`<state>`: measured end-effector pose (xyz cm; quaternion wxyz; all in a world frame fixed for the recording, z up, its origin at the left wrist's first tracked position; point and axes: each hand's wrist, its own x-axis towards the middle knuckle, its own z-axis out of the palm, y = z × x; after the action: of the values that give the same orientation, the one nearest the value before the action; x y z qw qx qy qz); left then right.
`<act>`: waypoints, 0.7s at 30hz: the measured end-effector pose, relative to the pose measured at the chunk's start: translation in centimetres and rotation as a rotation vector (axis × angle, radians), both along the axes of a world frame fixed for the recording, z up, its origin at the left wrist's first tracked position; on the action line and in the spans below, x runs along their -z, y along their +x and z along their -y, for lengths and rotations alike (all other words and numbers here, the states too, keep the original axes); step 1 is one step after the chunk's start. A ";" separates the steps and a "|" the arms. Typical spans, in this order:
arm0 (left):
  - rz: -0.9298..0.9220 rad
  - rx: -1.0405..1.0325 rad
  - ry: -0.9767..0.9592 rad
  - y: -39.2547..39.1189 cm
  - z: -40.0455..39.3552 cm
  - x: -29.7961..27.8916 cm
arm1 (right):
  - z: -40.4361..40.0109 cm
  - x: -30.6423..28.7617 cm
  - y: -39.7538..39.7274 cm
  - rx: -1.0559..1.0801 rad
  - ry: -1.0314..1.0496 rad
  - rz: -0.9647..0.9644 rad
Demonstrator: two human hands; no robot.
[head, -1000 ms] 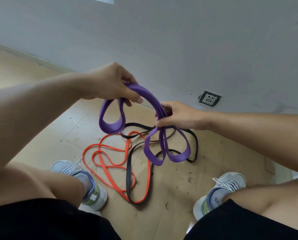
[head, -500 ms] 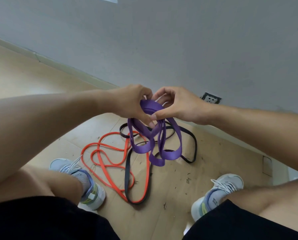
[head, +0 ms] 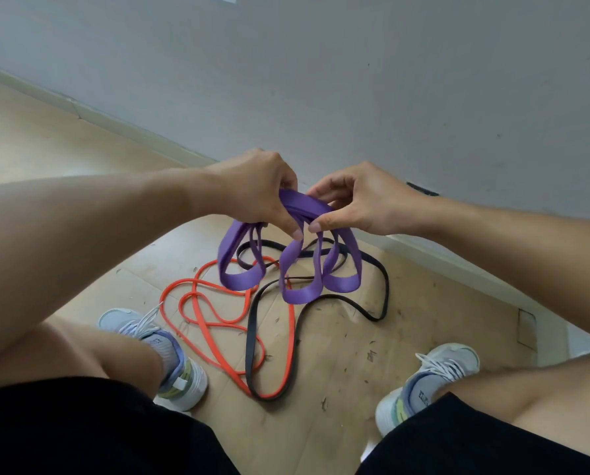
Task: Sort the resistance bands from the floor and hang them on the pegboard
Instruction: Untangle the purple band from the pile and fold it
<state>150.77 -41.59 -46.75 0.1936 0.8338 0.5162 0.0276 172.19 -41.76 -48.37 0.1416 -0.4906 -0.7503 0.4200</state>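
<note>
Head view, over our knees: orange band [head: 214, 323] and black band [head: 382, 286] sprawl tangled on the floor [head: 338, 354]. Above them, our left hand [head: 256, 190] and right hand [head: 362, 200] pinch the bunched purple band [head: 304, 207], loops hanging downward; the hands hide its top.

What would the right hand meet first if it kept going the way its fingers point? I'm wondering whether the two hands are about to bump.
The right hand points toward the left hand, so it would likely meet that hand's fingertips first, across the purple band; depth is unclear.
</note>
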 end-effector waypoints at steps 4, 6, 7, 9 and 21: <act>0.010 -0.006 0.015 -0.2 0.0 0.1 | -0.2 -0.1 0.1 -0.010 0.033 0.036; 0.013 -0.002 0.017 -0.3 0.0 0.1 | -0.3 -0.1 0.2 -0.017 0.057 0.052; 0.011 0.002 0.018 -0.3 -0.1 0.1 | -0.3 -0.1 0.2 -0.022 0.063 0.060; 0.008 0.013 0.020 -0.3 -0.1 0.1 | -0.5 -0.2 0.3 -0.023 0.055 0.064; -0.002 0.001 0.028 -1.2 -0.3 0.2 | -0.8 -0.3 0.5 -0.008 0.075 0.068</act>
<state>149.60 -41.29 -46.92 0.1813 0.8369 0.5153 0.0340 172.72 -40.97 -48.10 0.1328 -0.4960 -0.7718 0.3751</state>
